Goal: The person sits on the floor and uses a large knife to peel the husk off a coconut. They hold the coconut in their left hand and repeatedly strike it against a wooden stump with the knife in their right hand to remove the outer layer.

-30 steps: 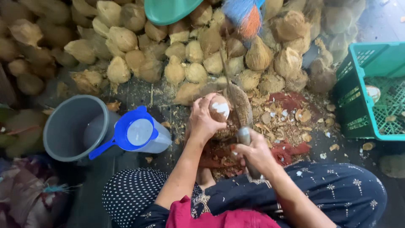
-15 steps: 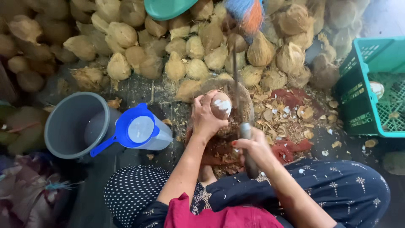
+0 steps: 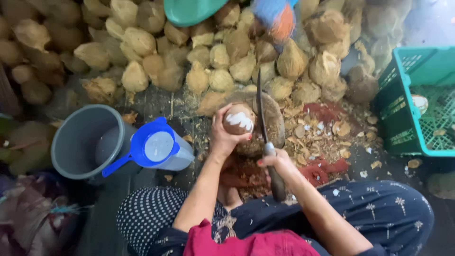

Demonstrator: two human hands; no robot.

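Observation:
My left hand (image 3: 223, 137) grips a partly peeled brown coconut (image 3: 238, 119) with white flesh showing, held over a round wooden chopping block (image 3: 277, 124). My right hand (image 3: 277, 163) is closed around the handle of a long dark knife (image 3: 262, 109), whose blade points away from me just right of the coconut. Both hands are close together above the block.
A large pile of husked coconuts (image 3: 208, 57) lies ahead. At left stand a grey bucket (image 3: 78, 142) and a blue-lidded jug (image 3: 159, 147). A green plastic crate (image 3: 417, 104) sits at right. Shell chips (image 3: 322, 130) litter the floor. A teal basin (image 3: 194, 10) is at the top.
The knife has swung up from lying low beside the block to pointing upright next to the coconut. My left hand has turned the coconut slightly.

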